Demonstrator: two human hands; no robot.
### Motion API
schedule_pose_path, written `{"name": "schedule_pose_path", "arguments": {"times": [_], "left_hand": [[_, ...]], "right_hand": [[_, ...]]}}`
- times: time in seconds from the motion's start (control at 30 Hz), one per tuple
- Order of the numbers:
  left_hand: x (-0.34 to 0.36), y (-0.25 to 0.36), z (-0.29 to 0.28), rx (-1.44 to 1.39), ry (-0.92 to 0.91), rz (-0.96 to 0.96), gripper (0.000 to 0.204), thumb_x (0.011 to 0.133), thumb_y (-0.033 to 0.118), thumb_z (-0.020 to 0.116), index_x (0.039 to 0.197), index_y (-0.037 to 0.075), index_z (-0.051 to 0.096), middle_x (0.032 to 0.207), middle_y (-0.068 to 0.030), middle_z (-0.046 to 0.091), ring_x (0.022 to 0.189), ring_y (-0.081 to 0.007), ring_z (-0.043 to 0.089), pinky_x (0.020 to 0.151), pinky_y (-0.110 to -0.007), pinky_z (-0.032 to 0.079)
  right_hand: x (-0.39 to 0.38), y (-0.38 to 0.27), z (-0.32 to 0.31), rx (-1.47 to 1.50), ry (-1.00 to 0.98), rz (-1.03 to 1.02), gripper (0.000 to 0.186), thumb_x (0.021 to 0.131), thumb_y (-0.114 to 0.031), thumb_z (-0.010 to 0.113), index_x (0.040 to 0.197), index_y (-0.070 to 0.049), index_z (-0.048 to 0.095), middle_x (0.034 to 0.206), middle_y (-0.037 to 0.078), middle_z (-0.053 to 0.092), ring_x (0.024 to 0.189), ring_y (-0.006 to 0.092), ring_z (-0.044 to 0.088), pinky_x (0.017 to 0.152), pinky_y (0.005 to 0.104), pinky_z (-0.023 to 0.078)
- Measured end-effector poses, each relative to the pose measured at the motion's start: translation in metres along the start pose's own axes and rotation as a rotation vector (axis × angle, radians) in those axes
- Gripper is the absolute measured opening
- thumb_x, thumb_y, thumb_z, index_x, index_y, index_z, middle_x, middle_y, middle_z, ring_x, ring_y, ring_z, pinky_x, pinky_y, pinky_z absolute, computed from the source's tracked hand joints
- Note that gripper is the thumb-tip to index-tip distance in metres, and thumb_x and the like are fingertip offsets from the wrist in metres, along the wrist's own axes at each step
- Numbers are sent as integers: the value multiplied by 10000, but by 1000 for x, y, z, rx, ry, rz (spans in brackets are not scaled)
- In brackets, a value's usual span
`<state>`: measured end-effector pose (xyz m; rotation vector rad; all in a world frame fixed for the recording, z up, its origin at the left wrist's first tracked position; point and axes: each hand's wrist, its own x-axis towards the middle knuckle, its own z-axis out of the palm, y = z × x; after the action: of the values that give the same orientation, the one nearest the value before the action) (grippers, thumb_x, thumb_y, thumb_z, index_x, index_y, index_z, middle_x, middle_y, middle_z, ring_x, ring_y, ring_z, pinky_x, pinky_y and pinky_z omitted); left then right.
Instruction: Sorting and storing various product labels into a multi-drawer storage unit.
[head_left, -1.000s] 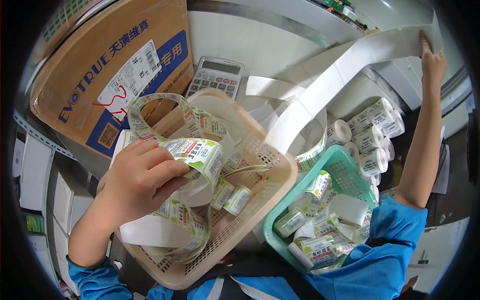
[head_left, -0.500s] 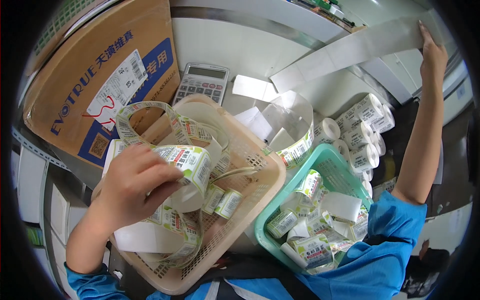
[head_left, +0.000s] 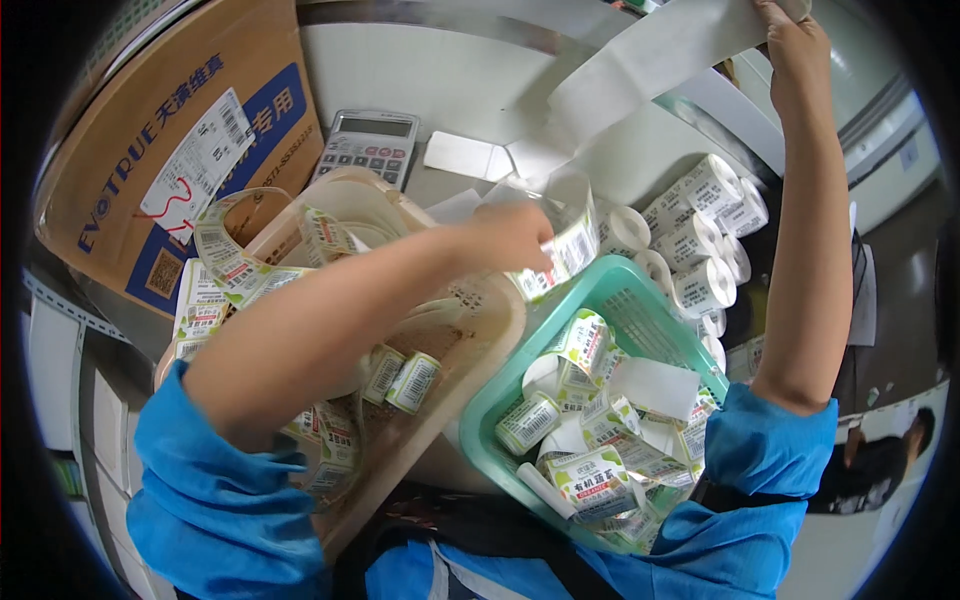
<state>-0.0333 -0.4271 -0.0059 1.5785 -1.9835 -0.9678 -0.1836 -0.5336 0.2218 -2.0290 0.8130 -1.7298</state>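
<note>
My right hand (head_left: pixel 800 60) is raised at the upper right, its fingers closed on the end of a long label strip (head_left: pixel 650 65) with its pale back showing. The strip slants down to a printed green-and-white curl behind the baskets. At that curl my left hand (head_left: pixel 512 236) is closed, its fingertips pinching the strip's edge; it is slightly blurred. My left forearm crosses over a beige basket (head_left: pixel 497 330), hiding part of the loose label strips and small label rolls (head_left: pixel 413 383) in it. A green basket (head_left: pixel 625 305) beside it holds many curled labels (head_left: pixel 595 480).
A cardboard box (head_left: pixel 170 130) stands at the left, with a grey calculator (head_left: pixel 368 145) beside it. Several white label rolls (head_left: pixel 690 240) are stacked behind the green basket. White blank labels (head_left: pixel 465 156) lie near the back wall. Another person (head_left: pixel 875 465) is at the far right.
My left hand has let go of the label strip over the beige basket and moved right to the other strip. My right hand has shifted up and left with its end of the strip.
</note>
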Motion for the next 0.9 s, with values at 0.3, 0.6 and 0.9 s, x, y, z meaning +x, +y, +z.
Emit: {"name": "schedule_pose_path", "arguments": {"times": [0.3, 0.6, 0.9], "left_hand": [[-93, 29, -82, -644, -157, 49, 432, 685, 68, 637, 1099, -35, 568, 968, -61, 640, 828, -91, 586, 769, -239, 458], [-132, 29, -98, -651, -189, -79, 447, 640, -20, 600, 1086, -49, 586, 970, -69, 652, 836, -94, 605, 810, -227, 468], [-158, 16, -74, -1297, -31, 136, 434, 862, 270, 538, 1188, -14, 507, 1135, -83, 574, 1009, -125, 562, 872, -290, 458]], "right_hand": [[-41, -15, -32, 291, -120, 101, 411, 840, -121, 564, 1218, -8, 446, 1080, 142, 571, 971, 243, 562, 840, 345, 440], [-95, -35, 5, 473, -766, 93, 310, 864, -171, 550, 1114, 9, 586, 1038, 87, 632, 928, 159, 586, 847, 268, 437], [-195, -57, 46, -80, -831, -854, 595, 605, -28, 631, 1189, -30, 519, 1266, 146, 464, 1201, 311, 426, 922, 448, 390]]}}
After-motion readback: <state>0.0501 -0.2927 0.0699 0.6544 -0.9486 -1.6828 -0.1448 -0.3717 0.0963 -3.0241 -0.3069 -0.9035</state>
